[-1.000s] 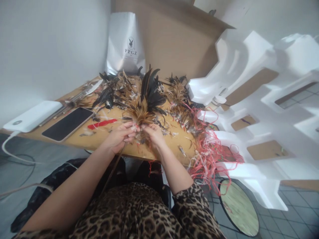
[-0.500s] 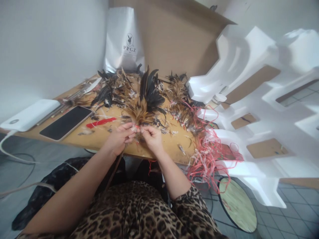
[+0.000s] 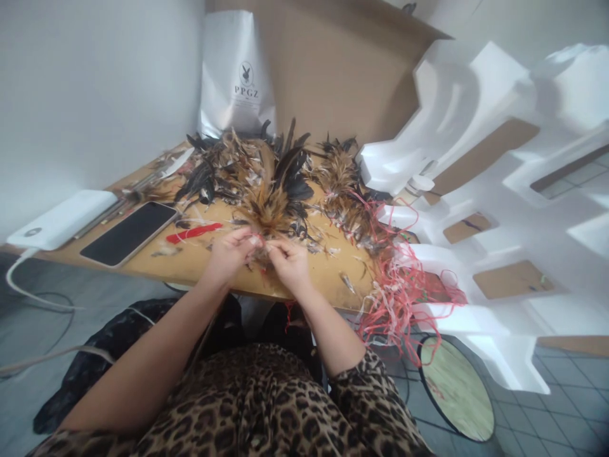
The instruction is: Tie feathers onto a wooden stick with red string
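My left hand (image 3: 233, 252) pinches the base of a bundle of brown and black feathers (image 3: 266, 206) at the front of the wooden table (image 3: 185, 263). Beside it, my right hand (image 3: 288, 260) is closed at the same base, its thumb and forefinger pressed together. A bit of reddish string shows between the fingertips, but exactly what the right fingers grip is too small to make out. The feathers fan upward, away from me. A strip of red string (image 3: 194, 233) lies left of my hands.
On the left lie a phone (image 3: 129, 233) and a white power bank (image 3: 64, 219) with a cable. Feather piles (image 3: 228, 158) and a silver bag (image 3: 233, 76) stand behind. To the right are tangled pink strings (image 3: 399, 298), white foam pieces (image 3: 504, 222) and a round stool (image 3: 457, 387).
The feather bundle has turned a little in my fingers, so more brown feathers face me and the black ones lean right. Both hands stay close together at its base.
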The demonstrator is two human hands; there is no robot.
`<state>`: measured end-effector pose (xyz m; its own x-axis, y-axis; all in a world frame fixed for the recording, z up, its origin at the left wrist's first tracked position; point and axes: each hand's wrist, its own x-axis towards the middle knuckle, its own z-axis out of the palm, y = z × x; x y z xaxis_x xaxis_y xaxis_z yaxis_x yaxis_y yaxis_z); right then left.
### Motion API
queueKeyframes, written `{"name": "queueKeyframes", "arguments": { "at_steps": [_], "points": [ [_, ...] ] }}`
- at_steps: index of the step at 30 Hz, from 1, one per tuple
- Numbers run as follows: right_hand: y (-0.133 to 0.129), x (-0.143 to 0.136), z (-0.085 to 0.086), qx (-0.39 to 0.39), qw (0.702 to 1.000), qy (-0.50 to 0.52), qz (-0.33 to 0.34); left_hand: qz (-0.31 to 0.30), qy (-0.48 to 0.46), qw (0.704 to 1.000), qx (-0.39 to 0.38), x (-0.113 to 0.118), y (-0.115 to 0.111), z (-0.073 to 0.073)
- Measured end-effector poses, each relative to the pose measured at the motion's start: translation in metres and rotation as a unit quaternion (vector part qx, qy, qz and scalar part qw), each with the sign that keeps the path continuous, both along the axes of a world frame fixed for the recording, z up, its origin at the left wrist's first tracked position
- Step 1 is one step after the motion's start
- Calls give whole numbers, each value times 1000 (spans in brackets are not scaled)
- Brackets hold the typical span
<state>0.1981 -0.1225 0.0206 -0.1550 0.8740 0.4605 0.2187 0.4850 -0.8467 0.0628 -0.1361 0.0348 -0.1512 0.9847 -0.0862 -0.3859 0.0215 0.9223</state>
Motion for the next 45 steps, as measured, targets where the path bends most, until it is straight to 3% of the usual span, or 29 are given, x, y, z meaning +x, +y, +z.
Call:
{"name": "queueKeyframes", "arguments": {
  "at_steps": [6, 9, 12, 15, 17, 20, 23, 25, 28, 38, 42, 45],
  "points": [
    [3, -11, 3, -102, 989, 103, 9, 107, 165, 979, 60, 2, 11, -23],
    [10, -19, -5, -159, 978, 135, -2, 151, 316, 922, 162, 3, 18, -34],
    [21, -25, -10, -181, 970, 154, -46, 173, 445, 847, 235, 6, 21, -34],
    [27, -26, -8, -177, 972, 140, -72, 176, 479, 819, 264, 14, 16, -26],
    [28, -24, -6, -164, 976, 122, -76, 166, 455, 829, 279, 22, 10, -20],
    [28, -19, -3, -158, 975, 146, -58, 138, 370, 879, 267, 32, 2, -14],
    [29, -10, 0, -208, 957, 199, -20, 91, 187, 960, 186, 36, 3, -11],
    [30, -3, 1, -245, 944, 222, 14, 57, 39, 992, 104, 35, 7, -8],
    [34, 6, 1, -268, 932, 236, 66, -3, -72, 997, 34, 33, 13, -1],
    [31, 15, 11, -282, 923, 208, 158, -113, -147, 982, 28, 29, 13, 2],
    [32, 14, 10, -281, 921, 206, 176, -94, -113, 989, 28, 28, 14, 3],
    [35, 10, 6, -254, 942, 179, 126, -56, -113, 992, 6, 30, 17, 2]
  ]
}}
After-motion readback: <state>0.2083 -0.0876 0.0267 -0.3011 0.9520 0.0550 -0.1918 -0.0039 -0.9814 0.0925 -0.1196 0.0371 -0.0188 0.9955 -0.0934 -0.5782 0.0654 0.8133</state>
